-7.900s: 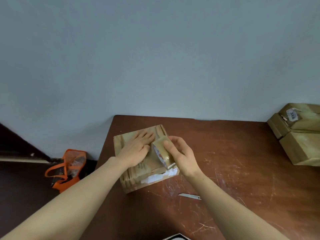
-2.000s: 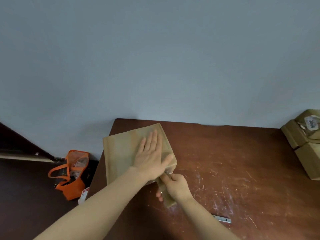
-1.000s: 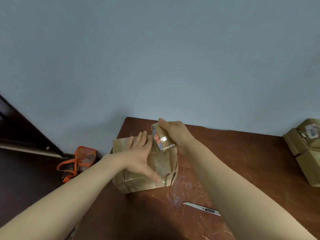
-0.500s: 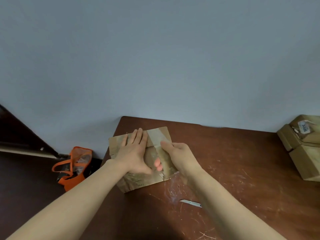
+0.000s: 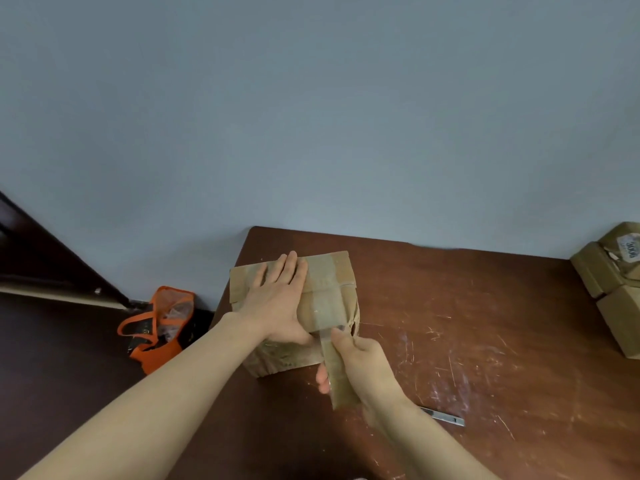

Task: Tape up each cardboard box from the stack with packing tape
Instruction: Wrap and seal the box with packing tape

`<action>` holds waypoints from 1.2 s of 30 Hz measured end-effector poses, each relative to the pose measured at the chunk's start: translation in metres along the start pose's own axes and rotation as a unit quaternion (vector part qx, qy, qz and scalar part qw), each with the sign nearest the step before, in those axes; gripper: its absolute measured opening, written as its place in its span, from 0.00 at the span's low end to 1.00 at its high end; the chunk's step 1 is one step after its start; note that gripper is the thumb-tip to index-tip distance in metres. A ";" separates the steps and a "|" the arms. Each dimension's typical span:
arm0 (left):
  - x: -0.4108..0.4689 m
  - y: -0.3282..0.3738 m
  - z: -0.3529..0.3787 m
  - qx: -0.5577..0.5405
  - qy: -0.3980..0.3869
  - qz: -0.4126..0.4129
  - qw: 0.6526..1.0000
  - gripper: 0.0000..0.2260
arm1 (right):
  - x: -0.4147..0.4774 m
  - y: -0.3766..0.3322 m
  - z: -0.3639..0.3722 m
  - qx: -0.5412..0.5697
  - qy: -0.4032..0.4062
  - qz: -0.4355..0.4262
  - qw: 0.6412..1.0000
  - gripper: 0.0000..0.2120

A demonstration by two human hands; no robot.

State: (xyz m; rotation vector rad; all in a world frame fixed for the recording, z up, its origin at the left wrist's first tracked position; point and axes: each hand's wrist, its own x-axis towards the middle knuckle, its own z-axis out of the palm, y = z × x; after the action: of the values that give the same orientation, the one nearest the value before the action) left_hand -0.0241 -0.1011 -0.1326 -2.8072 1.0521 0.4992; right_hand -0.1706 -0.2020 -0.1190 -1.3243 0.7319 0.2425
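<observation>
A brown cardboard box (image 5: 341,271) sits near the far left corner of the scratched wooden table (image 5: 467,323). My left hand (image 5: 277,299) lies flat on the box top with straight fingers, the thumb down on the front face. A strip of clear packing tape runs over the top and down the box's front. My right hand (image 5: 360,365) grips the tape roll (image 5: 341,382) just in front of the box, below its front face, with the strip stretched from the box to the roll.
A small utility knife (image 5: 443,416) lies on the table right of my right wrist. A stack of cardboard boxes (image 5: 613,285) stands at the table's right edge. An orange bag (image 5: 159,327) sits on the floor left of the table. A wall rises behind.
My right hand has pulled the tape roll from the box top down past the front face toward me, laying tape. My left hand stays pressed flat on the top.
</observation>
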 end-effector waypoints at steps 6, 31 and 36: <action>0.001 0.003 -0.015 -0.022 -0.099 -0.013 0.995 0.59 | 0.023 0.022 0.001 -0.047 0.013 -0.013 0.999 0.16; 0.008 -0.042 -0.032 -0.227 -0.206 0.032 0.951 0.48 | -0.012 -0.045 -0.018 -0.051 -0.052 -0.092 0.993 0.12; 0.009 -0.032 -0.018 -0.139 0.026 0.018 0.990 0.39 | 0.031 -0.073 -0.005 -0.042 -0.044 -0.152 0.987 0.18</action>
State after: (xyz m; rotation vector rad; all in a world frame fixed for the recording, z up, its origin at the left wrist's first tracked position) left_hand 0.0081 -0.0860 -0.1192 -3.0610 1.1244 0.6244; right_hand -0.1086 -0.2329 -0.0807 -1.4754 0.4410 0.0876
